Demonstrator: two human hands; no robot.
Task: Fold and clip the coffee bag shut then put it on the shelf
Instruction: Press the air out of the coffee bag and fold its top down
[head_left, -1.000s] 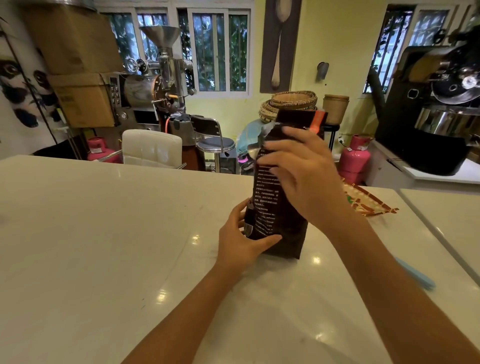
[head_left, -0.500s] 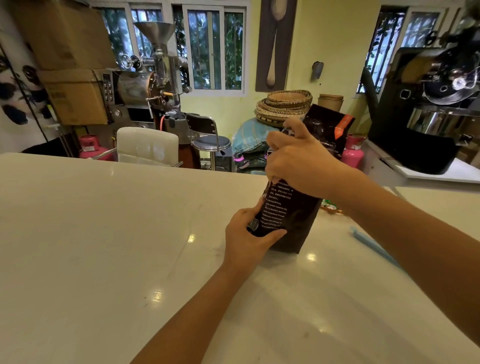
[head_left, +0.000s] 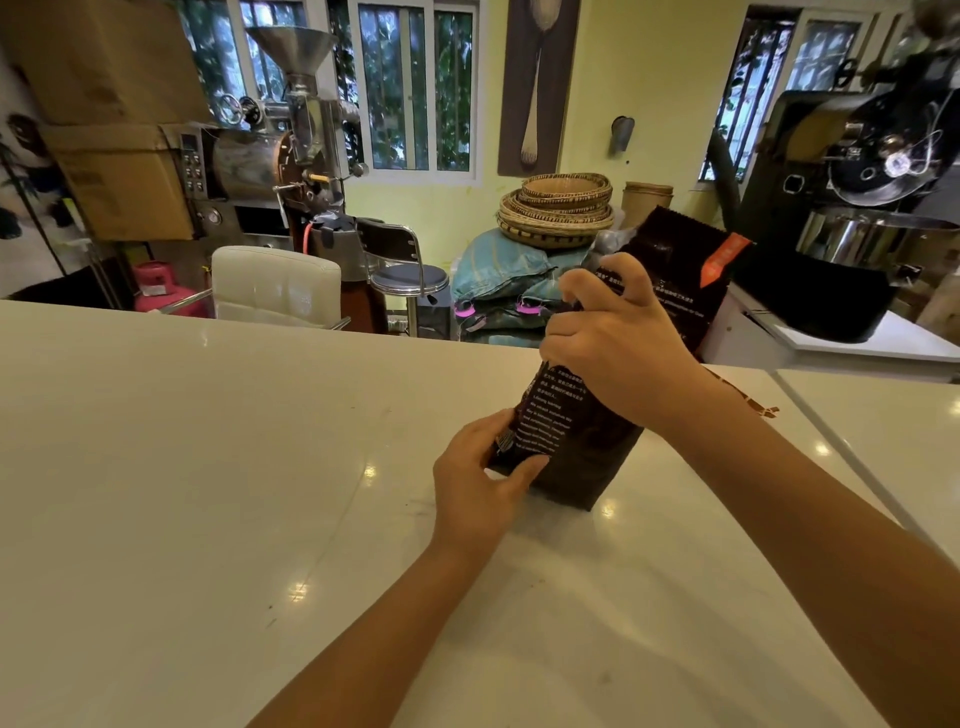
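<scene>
A dark brown coffee bag (head_left: 582, 441) with white print and an orange tab stands on the white counter (head_left: 208, 493), its upper part leaning away to the right. My left hand (head_left: 483, 478) grips the bag's lower left corner. My right hand (head_left: 618, 343) is closed around the bag's middle, squeezing it below the open top flap (head_left: 680, 260). No clip is visible.
A patterned mat (head_left: 753, 402) lies behind my right forearm. Beyond the counter stand a white chair (head_left: 275, 286), a stool (head_left: 408, 275), a silver coffee roaster (head_left: 275, 150), stacked baskets (head_left: 558, 208) on sacks, and a black roaster (head_left: 857, 218) at right.
The bag's top has tipped farther away to the right as my right hand slid down and squeezed its middle. My left hand stays at the bag's base.
</scene>
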